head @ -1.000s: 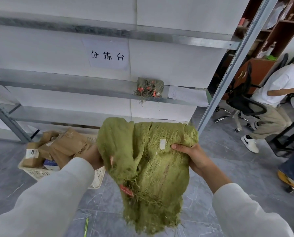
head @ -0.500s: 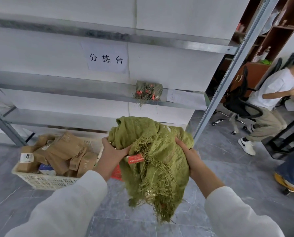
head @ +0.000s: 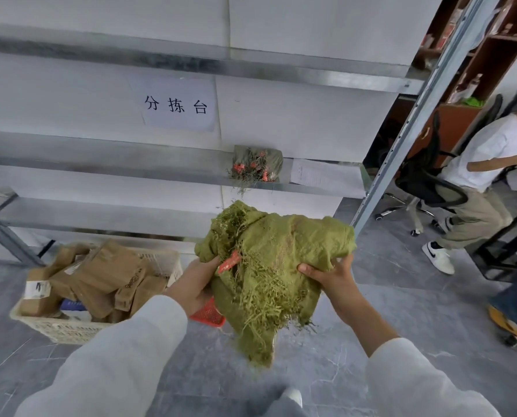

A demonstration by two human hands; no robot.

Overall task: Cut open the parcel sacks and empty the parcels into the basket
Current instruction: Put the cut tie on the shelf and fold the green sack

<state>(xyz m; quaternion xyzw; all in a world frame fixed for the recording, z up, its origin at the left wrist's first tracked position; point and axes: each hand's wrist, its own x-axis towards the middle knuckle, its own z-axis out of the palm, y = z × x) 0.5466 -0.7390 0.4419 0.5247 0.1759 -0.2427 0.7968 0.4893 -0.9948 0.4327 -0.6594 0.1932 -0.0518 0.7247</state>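
Observation:
A limp green woven sack (head: 278, 260) with frayed cut threads and a red tag hangs crumpled in front of me, held in both hands. My left hand (head: 195, 282) grips its left side near the red tag. My right hand (head: 331, 273) grips its right side from below, thumb on top. A white plastic basket (head: 70, 326) stands on the floor at the lower left, heaped with brown paper-wrapped parcels (head: 100, 278).
A metal shelf rack (head: 130, 170) fills the wall ahead; a folded stack of sacks (head: 257, 164) lies on its middle shelf. A red plastic basket (head: 209, 316) shows under the sack. A seated person (head: 477, 182) on an office chair is at the right.
The sack, spread out and hanging long a second ago, is now bunched into a tighter bundle and lifted to the right. Both hands have shifted their grip on it.

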